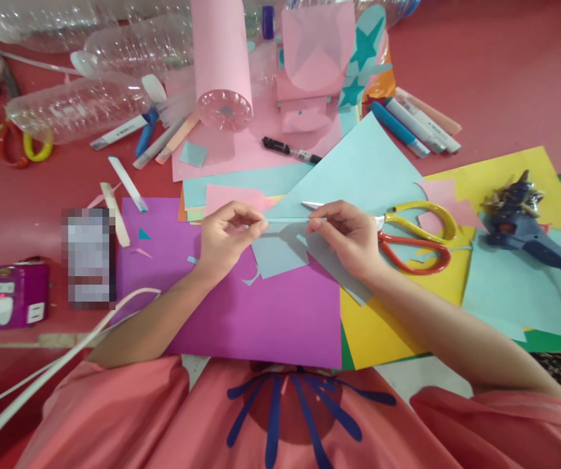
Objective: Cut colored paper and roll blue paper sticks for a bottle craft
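Observation:
My left hand (232,238) and my right hand (346,238) are each closed in a pinch. Stretched between their fingertips is a narrow light blue paper strip (287,221), one end in each hand. Scissors (414,238) with one yellow and one red handle lie beside my right hand, their blade tip showing past the fingers. Below the strip, light blue paper pieces (280,254) rest on a purple sheet (261,319). A large light blue sheet (368,163) lies just beyond my hands.
Plastic bottles (80,107) and a pink-wrapped bottle (222,52) lie at the back. A hot glue gun (529,228) sits on the right, its cord trailing off. Markers (417,124) lie behind. On the left are a phone (90,260), a purple power adapter (19,293) and a white cable (66,348).

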The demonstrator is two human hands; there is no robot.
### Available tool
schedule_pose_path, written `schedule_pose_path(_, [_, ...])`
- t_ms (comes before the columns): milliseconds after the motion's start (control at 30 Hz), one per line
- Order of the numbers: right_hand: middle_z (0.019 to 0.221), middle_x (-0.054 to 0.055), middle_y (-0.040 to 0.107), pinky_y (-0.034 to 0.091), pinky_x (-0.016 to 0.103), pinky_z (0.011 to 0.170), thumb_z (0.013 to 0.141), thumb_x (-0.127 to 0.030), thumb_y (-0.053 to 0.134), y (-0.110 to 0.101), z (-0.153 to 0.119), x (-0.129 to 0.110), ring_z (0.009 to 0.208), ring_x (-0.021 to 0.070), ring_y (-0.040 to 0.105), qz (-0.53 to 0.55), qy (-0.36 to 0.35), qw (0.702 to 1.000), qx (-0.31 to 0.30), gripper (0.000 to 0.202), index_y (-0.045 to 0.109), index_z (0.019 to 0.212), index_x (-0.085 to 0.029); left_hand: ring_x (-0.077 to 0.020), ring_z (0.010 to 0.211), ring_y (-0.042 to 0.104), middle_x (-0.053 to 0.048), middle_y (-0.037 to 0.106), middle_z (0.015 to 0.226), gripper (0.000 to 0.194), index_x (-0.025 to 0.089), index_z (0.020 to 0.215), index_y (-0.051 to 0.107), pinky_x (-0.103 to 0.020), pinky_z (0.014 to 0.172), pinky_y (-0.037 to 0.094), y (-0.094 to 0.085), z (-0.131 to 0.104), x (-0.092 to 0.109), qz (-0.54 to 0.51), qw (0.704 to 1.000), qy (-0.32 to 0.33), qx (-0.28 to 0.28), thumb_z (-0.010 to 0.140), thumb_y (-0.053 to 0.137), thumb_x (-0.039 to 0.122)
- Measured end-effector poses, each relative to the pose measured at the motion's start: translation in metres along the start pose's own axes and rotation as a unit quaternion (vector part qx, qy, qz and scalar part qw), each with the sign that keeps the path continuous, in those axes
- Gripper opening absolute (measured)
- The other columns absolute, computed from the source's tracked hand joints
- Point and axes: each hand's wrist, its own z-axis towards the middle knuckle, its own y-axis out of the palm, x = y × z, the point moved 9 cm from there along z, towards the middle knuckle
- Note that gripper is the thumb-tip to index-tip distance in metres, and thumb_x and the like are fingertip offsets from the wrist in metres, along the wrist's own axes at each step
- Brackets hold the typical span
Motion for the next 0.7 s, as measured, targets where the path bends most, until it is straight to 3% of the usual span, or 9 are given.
schedule_pose_path(167, [0.06,-0.004,0.065,0.032,0.024,0.043,0.079,-0.032,0.067,-0.003,0.0,0.001,0.042,0.0055,0.039,0.007,0.004,1.0,0.009,0.013,0.063,0.076,-0.02,-0.0093,0.067,0.063,0.002,0.066,0.075,0.026,0.021,0.08,0.063,-0.022,0.063,0.053,-0.008,0.004,-0.001,-0.054,0.998,0.031,0.03,0.064,0.08,0.034])
schedule_pose_path(300, [0.059,-0.003,0.064,0.028,0.025,0.042,0.079,-0.035,0.068,0.001,-0.001,0.002,0.043,0.0058,0.036,-0.014,0.002,1.0,-0.013,0.016,0.064,0.076,-0.02,-0.0126,0.078,0.068,-0.001,0.071,0.084,0.037,0.022,0.091,0.067,-0.024,0.071,0.056,0.008,0.003,-0.002,-0.056,0.997,0.022,-0.052,0.063,0.083,0.041])
schedule_pose_path(400, [0.056,-0.003,0.06,0.025,0.024,0.041,0.078,-0.031,0.068,0.008,-0.002,0.004,0.043,0.006,0.035,-0.018,0.003,0.999,-0.038,0.012,0.065,0.075,-0.02,-0.0158,0.079,0.071,-0.004,0.075,0.086,0.033,0.021,0.091,0.073,-0.024,0.065,0.056,0.018,-0.005,-0.008,0.001,0.996,-0.014,-0.092,0.067,0.081,0.043])
schedule_pose_path(533, [0.053,-0.004,0.055,0.026,0.024,0.04,0.075,-0.027,0.068,0.01,-0.002,0.004,0.043,0.0061,0.036,-0.017,0.0,0.999,-0.045,0.007,0.067,0.075,-0.02,-0.0149,0.068,0.071,-0.004,0.076,0.077,0.023,0.022,0.082,0.076,-0.026,0.064,0.057,0.018,-0.01,-0.009,0.017,0.996,-0.018,-0.088,0.072,0.078,0.042])
schedule_pose_path(700, [0.064,-0.002,0.067,0.04,0.025,0.041,0.077,-0.027,0.064,0.012,-0.001,0.006,0.043,0.0071,0.046,0.004,0.023,0.998,-0.057,0.01,0.071,0.081,-0.021,-0.016,0.065,0.072,-0.003,0.076,0.074,0.022,0.021,0.079,0.075,-0.028,0.062,0.06,0.014,-0.008,-0.01,-0.009,0.997,-0.03,-0.065,0.07,0.08,0.041])
